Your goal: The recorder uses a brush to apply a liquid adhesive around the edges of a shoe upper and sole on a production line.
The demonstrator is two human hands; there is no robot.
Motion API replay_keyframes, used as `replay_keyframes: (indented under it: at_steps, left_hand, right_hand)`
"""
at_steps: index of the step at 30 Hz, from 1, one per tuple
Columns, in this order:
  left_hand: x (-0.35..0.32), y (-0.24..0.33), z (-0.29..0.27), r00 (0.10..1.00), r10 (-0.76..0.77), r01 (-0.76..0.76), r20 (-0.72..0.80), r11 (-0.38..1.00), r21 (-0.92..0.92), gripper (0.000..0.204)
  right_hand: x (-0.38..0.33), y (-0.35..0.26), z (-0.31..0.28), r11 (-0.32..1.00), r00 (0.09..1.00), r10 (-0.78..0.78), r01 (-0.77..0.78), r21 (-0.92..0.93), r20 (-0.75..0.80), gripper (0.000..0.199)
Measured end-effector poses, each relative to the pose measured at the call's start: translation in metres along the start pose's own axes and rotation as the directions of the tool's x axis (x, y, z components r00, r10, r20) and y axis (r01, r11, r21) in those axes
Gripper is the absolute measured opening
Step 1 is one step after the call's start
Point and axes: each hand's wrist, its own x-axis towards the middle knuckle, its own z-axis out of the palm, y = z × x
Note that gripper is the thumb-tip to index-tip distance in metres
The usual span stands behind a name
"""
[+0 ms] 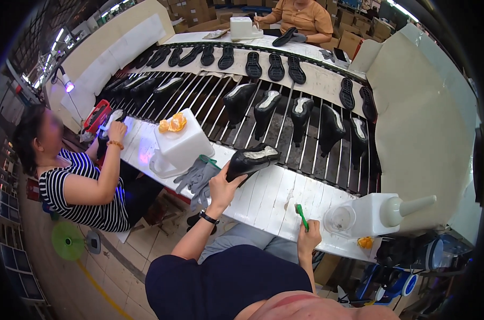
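My left hand (pixel 221 189) is closed round one end of a black shoe upper (pixel 241 165), its whitish underside turned up, above the white bench top (pixel 276 205). In my right hand (pixel 308 239), near the bench's front edge, is a small green brush (pixel 302 217) with its head pointing away from me. The brush and the shoe are well apart. To the right of that hand stand a clear round cup (pixel 340 218) and a white plastic bottle (pixel 374 212) with a spout. Grey gloves (pixel 199 177) lie just left of the shoe.
Beyond the bench, a rack of metal rods (pixel 242 127) carries several black uppers (pixel 302 111); black soles (pixel 276 68) line a strip behind it. A white container (pixel 184 144) holds peeled orange (pixel 173 124). Co-workers sit at left (pixel 82 181) and at the far side (pixel 302 18).
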Motion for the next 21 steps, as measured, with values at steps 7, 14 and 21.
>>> replay_keyframes:
  at_steps: [7,14,21]
  left_hand:
    - [0.080,0.005,0.024,0.986,0.014,-0.083,-0.166,0.906,-0.415,0.040]
    - [0.270,-0.024,0.051,0.788,0.255,-0.269,-0.561,0.961,0.059,0.060]
    - [0.382,-0.117,0.026,0.837,0.292,-0.138,-0.462,0.931,0.337,0.055]
  right_hand:
    - [0.005,-0.002,0.002,0.999,0.999,0.043,-0.043,0.014,-0.007,0.010]
    - [0.001,0.002,0.004,0.995,0.997,0.023,-0.016,0.094,-0.075,0.010]
    - [-0.001,0.006,0.008,0.995,0.993,0.089,-0.085,0.046,-0.075,0.011]
